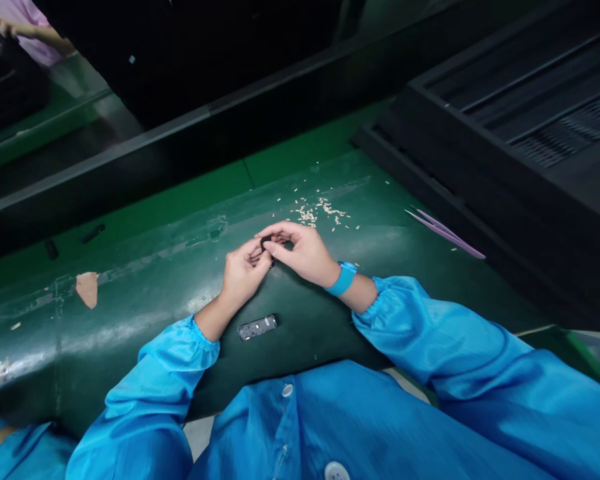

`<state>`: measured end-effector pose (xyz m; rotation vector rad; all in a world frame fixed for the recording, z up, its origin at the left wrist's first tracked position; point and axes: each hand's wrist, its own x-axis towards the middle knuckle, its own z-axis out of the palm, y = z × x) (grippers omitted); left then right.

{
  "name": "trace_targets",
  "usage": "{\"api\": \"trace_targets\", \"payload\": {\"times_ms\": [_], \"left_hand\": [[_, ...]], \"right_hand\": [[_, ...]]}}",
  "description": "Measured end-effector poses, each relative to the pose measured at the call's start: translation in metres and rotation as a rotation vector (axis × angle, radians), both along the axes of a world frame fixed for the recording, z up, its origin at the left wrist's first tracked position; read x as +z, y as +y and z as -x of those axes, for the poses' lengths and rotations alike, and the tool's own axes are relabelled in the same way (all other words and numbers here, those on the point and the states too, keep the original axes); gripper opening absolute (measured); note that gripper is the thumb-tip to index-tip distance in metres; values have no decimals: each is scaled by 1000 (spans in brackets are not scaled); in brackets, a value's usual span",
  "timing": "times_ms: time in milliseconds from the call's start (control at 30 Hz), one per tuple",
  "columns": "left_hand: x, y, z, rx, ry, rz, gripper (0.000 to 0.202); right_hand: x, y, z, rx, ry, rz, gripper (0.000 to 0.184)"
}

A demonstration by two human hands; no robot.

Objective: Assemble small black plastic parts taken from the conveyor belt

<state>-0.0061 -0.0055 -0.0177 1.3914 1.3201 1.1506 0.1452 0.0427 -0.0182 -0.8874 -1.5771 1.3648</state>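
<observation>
Between my fingertips is a small black part [265,241], mostly covered, so its exact kind does not show. My left hand [245,272] grips it from the left with thumb and fingers. From the right, my right hand [303,252] pinches the same part, its thumb lying across the near side. Below both hands, a narrow black circuit board [257,327] with small light components lies on the green bench. Just beyond my right hand, many tiny pale pieces [310,215] are scattered.
Purple tweezers [445,233] lie at right, beside large black trays [480,167]. Farther left are a brown scrap [87,289] and two small black pieces [94,233]. A person in pink [35,30] works across the bench; a blue sleeve [30,453] shows at lower left.
</observation>
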Motion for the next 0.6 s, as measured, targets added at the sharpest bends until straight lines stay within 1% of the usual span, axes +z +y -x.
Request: {"api": "trace_targets", "payload": {"times_ms": [300,467,533,600], "left_hand": [[-4,0,2,-16,44,-18,21],[-5,-2,2,-42,115,-46,21],[-5,-1,1,-51,53,-35,23],[-4,1,1,-52,-53,-12,27]], "right_hand": [[0,0,-1,5,71,38,16],[-1,2,0,8,33,15,13],[-2,3,1,22,12,-1,16],[-3,3,2,19,4,-20,21]]}}
